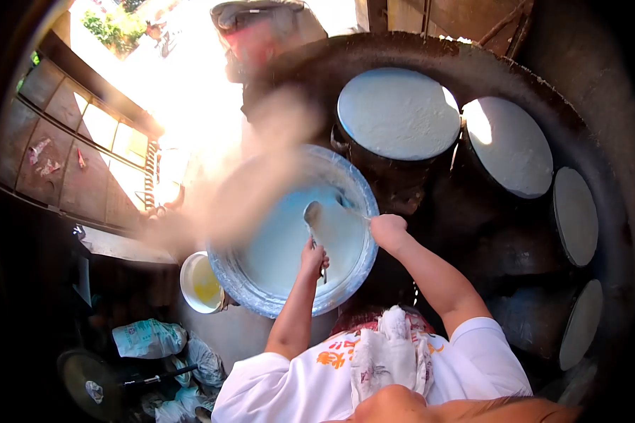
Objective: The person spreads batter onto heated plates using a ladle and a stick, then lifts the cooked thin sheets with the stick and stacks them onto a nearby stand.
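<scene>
A large blue-rimmed basin [257, 299] holds pale, milky liquid. Over it my left hand [313, 258] is closed round the handle of a ladle [313, 213], whose bowl is raised above the liquid. My right hand [388, 229] is closed at the basin's right rim on a thin handle; the far end of this utensil reaches into the liquid, where its shape is hard to make out.
Several round vessels with white tops, one of them a large pot [398, 113], stand in a dark curved surround [557, 106] at the right. Left of the basin is a white bucket [190, 282] with yellow contents. Plastic bags [148, 338] lie lower left.
</scene>
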`<state>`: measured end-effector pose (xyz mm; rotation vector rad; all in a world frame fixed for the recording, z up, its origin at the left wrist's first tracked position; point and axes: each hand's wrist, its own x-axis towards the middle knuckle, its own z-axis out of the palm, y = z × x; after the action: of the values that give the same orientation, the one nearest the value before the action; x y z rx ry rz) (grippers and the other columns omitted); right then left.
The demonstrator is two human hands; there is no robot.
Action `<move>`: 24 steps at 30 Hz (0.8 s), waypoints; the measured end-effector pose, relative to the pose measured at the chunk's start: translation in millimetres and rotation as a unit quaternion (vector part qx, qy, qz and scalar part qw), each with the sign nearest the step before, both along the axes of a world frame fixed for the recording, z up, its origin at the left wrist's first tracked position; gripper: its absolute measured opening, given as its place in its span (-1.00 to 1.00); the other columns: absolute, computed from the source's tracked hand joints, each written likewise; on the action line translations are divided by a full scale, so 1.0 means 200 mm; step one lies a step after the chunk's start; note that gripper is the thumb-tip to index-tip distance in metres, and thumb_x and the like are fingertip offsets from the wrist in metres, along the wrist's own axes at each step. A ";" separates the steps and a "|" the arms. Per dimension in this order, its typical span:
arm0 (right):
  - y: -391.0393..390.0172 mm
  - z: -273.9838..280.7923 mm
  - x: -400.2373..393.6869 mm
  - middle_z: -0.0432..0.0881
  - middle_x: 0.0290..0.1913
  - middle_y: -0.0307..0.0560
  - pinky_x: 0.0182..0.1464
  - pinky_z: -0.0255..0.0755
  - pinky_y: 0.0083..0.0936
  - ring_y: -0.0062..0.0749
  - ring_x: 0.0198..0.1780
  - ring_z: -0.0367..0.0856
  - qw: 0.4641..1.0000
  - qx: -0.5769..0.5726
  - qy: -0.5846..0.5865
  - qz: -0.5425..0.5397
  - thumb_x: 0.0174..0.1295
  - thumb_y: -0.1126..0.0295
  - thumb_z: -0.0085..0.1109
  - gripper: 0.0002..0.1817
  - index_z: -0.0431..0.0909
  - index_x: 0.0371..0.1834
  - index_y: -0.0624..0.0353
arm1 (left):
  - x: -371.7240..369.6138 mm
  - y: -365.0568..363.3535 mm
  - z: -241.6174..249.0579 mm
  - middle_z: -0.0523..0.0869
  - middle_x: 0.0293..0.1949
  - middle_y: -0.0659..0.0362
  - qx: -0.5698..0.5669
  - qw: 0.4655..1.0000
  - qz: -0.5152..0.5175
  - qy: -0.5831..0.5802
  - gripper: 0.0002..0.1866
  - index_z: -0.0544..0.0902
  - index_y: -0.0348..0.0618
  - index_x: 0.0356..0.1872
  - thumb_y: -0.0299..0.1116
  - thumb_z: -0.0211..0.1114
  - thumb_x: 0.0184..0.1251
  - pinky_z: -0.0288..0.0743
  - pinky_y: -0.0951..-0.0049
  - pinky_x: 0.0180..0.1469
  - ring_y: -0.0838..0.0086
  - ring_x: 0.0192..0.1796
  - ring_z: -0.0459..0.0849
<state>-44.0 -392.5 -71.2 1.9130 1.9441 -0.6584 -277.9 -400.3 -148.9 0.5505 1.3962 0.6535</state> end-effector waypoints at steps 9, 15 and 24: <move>-0.19 0.09 -0.17 0.66 -0.27 0.20 -0.12 0.50 -0.05 0.08 -0.17 0.65 0.974 0.010 0.069 -0.214 0.18 0.41 -0.08 -0.78 0.56 -0.23 0.19 | 0.20 0.19 -0.27 0.26 -0.66 0.30 -0.083 0.994 0.016 -0.063 -0.40 0.07 0.30 0.41 -0.40 -0.04 0.40 0.15 0.54 -0.75 0.60 -0.73 0.20; -0.35 0.00 -0.29 0.62 -0.19 0.29 -0.02 0.44 -0.03 0.17 -0.07 0.58 0.942 -0.014 0.180 -0.283 0.18 0.45 -0.13 -0.72 0.54 -0.10 0.19 | 0.30 0.05 -0.24 0.19 -0.67 0.36 -0.234 0.874 0.215 -0.367 -0.77 0.32 0.33 0.01 -0.34 -0.04 0.44 0.09 0.65 -0.76 0.69 -0.72 0.14; -0.64 0.31 -0.23 0.57 -0.49 0.02 -0.50 0.41 -0.46 -0.29 -0.54 0.53 0.798 0.096 0.491 -0.336 0.39 0.34 -0.13 -0.65 0.40 0.17 0.23 | 0.10 0.01 0.53 0.16 -0.77 0.40 -0.273 0.639 0.100 -0.712 -0.55 0.24 0.00 -0.68 -0.16 -0.03 0.49 0.16 0.65 -0.69 0.69 -0.75 0.16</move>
<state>-90.2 -520.6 -10.0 2.7381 1.7334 -2.0698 -257.5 -397.4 -43.1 -0.6158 0.0330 0.5333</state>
